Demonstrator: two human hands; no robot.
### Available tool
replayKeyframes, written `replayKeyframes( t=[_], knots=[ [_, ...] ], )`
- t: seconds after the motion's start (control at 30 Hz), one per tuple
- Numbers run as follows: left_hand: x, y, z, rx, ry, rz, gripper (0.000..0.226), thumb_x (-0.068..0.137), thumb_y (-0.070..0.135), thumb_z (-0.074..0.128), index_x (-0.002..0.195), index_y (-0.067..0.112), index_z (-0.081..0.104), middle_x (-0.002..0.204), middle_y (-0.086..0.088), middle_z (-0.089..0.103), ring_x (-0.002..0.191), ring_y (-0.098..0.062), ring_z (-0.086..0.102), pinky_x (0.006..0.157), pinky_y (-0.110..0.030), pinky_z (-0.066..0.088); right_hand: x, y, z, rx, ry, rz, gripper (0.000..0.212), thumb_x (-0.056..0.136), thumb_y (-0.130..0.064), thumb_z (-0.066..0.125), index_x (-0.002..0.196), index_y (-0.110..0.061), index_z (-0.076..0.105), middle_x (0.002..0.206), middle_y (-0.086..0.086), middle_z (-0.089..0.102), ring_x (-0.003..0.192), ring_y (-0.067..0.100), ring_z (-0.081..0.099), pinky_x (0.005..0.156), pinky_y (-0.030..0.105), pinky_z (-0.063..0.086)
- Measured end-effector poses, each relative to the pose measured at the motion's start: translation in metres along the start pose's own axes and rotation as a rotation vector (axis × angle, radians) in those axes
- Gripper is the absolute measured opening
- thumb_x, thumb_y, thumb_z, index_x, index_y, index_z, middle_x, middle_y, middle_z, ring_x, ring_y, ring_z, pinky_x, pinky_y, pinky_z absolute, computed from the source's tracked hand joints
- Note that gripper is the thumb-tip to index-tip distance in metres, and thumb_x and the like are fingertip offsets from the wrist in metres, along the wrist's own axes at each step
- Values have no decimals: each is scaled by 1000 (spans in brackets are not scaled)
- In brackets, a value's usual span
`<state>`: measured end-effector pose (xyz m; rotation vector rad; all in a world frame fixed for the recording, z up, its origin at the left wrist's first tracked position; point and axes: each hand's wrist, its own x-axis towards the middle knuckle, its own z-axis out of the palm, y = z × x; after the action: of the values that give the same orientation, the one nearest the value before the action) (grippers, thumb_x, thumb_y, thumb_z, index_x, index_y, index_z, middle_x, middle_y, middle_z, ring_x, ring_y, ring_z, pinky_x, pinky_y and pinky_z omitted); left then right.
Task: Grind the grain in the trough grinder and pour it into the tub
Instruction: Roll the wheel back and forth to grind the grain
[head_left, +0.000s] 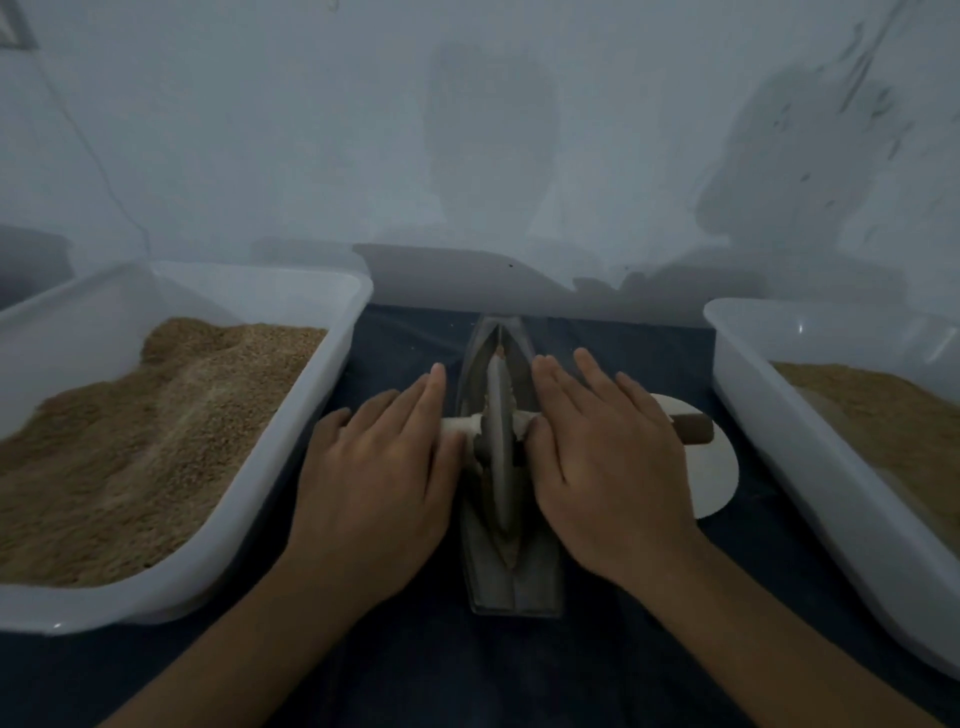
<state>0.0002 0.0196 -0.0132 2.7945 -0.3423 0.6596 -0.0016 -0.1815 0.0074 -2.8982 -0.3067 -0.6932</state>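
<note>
Both hands (374, 457) cover the axle (460, 427) handles

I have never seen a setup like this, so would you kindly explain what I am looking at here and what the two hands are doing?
This is one picture from a camera worn on a person's head, looking down at their own hands. In the middle, on a dark cloth, stands a trough grinder: a narrow boat-shaped metal trough with a wheel standing in it on a wooden axle. The left hand and right hand lie flat, fingers straight, on the axle's two ends to roll the wheel over the grain. A white tub of brown grain sits on the left, another tub on the right. A white disc lies beside the right hand.
</note>
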Motion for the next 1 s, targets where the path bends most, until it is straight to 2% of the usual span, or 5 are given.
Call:
replayKeyframes(
  t=[0.17,0.37,0.53,0.73,1.0],
  knots=[
    [77,4,25,93,-33,-111,60,106,48,18,153,22,45,146,1,59,130,-24,56,103,-48,42,79,20,30,21,-203,163,65,105,-44,11,157,-16,37,160,3,42,155,22,22,124,47,21],
    [121,2,36,263,-83,-121,47,105,38,22,119,24,64,107,-4,72,98,-32,63,75,-42,33,123,28,44,-57,-256,273,58,106,-43,19,127,-15,65,142,10,60,146,29,36,113,50,32],
    [67,-1,27,78,-25,-84,53,107,44,21,144,27,55,140,6,64,116,-25,64,91,-45,47,69,12,27,-50,-130,138,61,106,-41,15,152,-13,46,155,5,48,153,22,27,121,47,26],
    [-2,2,3,-7,53,1,56,107,50,24,156,27,40,151,9,54,135,-14,52,105,-51,45,-1,4,2,30,23,7,64,106,-45,13,156,-16,39,160,0,41,153,17,27,123,45,28],
    [93,1,31,161,-92,-123,52,106,41,20,137,26,59,142,3,62,118,-26,63,100,-48,42,96,28,32,17,-250,143,62,107,-44,15,162,-16,24,166,5,30,155,25,19,124,45,19]
  ],
)
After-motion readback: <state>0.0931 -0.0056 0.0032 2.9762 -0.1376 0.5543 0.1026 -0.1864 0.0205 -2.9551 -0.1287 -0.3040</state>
